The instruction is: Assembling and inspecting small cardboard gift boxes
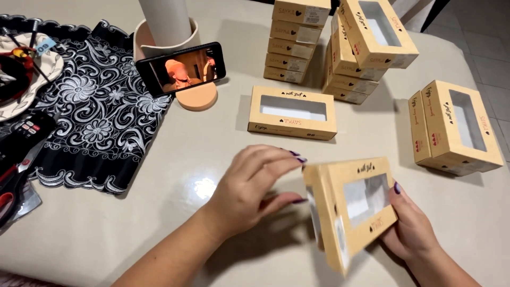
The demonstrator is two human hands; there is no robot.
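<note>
Near edge of the table (133, 223): both hands on one kraft box (350, 210). Box is tan cardboard, flat rectangular, clear window in the top face, small dark hearts and script print, tilted with one short end toward the camera. Right hand (411, 231) grips it from below at the right side, thumb on the top face beside the window. Left hand (247, 188) is part open, fingers curved, dark purple nails, fingertips touching the box's left end; holding nothing else.

Just beyond the hands, mid-table, a single box (292, 112) lies flat, window up. Right edge: two boxes (457, 127) stand on their sides, touching each other.

Far edge, centre: a stack (297, 40) of the same boxes, and beside it a second stack (353, 69) with its top box tilted askew.

Far left of those, a phone (180, 68) sits sideways on a peach stand (196, 98), screen lit, in front of a white roll (164, 21).

Left edge: black cloth (95, 127) with white floral pattern. On it a dish (26, 69) at the far left corner, a remote (26, 130), and scissors (10, 186) with red handles at the near left.
</note>
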